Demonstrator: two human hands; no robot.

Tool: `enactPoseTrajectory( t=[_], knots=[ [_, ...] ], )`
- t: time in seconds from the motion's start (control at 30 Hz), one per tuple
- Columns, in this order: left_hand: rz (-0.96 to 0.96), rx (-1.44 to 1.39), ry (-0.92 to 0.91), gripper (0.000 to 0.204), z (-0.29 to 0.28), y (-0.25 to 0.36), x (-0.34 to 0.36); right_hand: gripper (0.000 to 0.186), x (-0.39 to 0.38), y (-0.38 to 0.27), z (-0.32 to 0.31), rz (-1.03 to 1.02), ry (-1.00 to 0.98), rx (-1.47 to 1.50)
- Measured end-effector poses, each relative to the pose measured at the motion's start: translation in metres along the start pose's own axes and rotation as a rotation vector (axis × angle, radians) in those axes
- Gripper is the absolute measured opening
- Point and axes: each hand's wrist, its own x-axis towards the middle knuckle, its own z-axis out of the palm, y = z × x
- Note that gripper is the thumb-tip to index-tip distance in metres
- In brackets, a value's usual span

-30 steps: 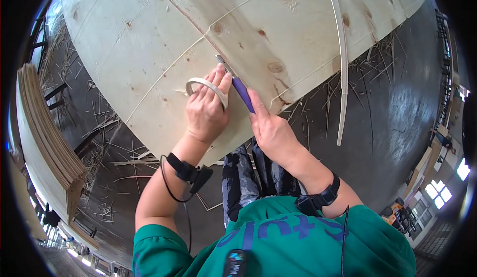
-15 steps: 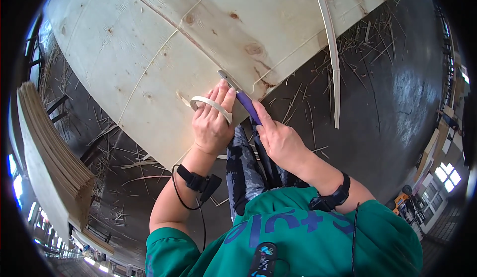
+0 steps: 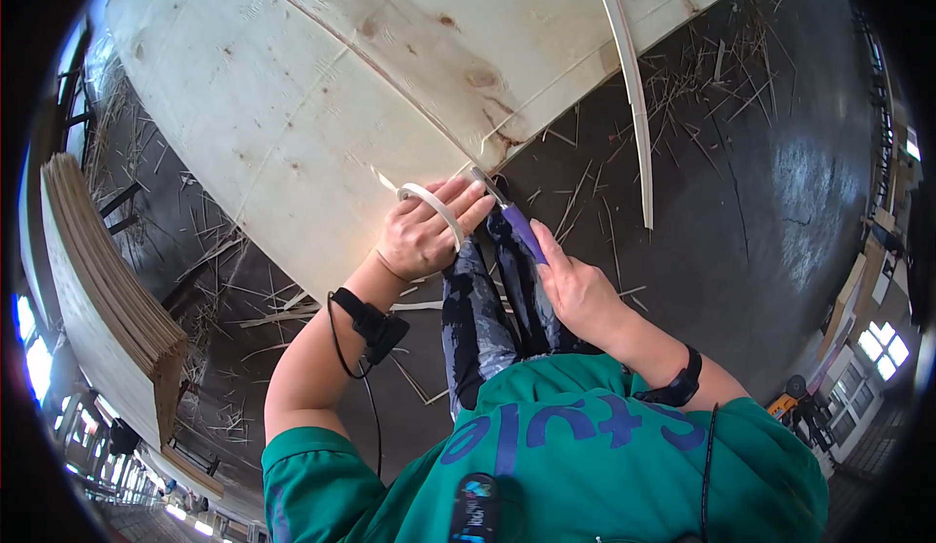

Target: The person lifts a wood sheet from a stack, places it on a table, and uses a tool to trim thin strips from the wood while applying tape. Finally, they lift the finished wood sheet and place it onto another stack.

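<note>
My right hand (image 3: 585,294) is wrapped round the purple handle of a knife (image 3: 525,231). Its metal blade points away from me and lies at the near corner of the wood veneer sheet (image 3: 322,114), beside the seam. My left hand (image 3: 421,236) lies with fingers stretched out flat on the sheet, fingertips close to the blade. A pale ring-shaped band (image 3: 434,207) loops over the back of these fingers; whether it is tape or a curled strip I cannot tell. My left thumb is mostly hidden.
A long narrow wood strip (image 3: 634,104) hangs over the sheet's right edge. Thin splinters (image 3: 707,85) litter the dark floor (image 3: 790,173). At left stands a stack of veneer sheets (image 3: 117,280). An orange vehicle (image 3: 783,407) is far right.
Both hands and the knife have come nearer along the seam, toward the sheet's near corner. The blade has moved right with them. The ring stays round my left fingers.
</note>
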Motion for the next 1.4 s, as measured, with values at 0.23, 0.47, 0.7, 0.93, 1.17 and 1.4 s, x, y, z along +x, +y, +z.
enactPoseTrajectory(
  t=[0.23,0.47,0.7,0.93,1.17,1.4],
  knots=[
    [-0.29,0.214,0.096,0.05,-0.008,-0.035,0.005,0.06,0.013,0.008,-0.049,-0.039,-0.111,-0.166],
    [-0.417,0.202,-0.038,0.056,-0.022,-0.046,0.029,0.052,0.022,0.0,-0.104,-0.181,-0.096,-0.08],
    [-0.33,0.173,-0.063,0.043,-0.027,-0.077,0.072,0.05,0.019,-0.011,-0.094,-0.082,0.209,0.145],
    [-0.352,0.265,-0.276,0.021,-0.056,-0.117,0.109,0.047,0.019,-0.012,-0.092,-0.205,0.291,0.189],
    [-0.898,-0.238,0.173,0.021,-0.11,-0.093,0.124,0.022,0.067,-0.026,-0.117,-0.024,0.249,0.554],
    [-1.224,-1.191,0.898,0.019,-0.113,-0.167,0.118,0.019,0.236,-0.134,-0.086,-0.021,0.036,0.734]
  ],
)
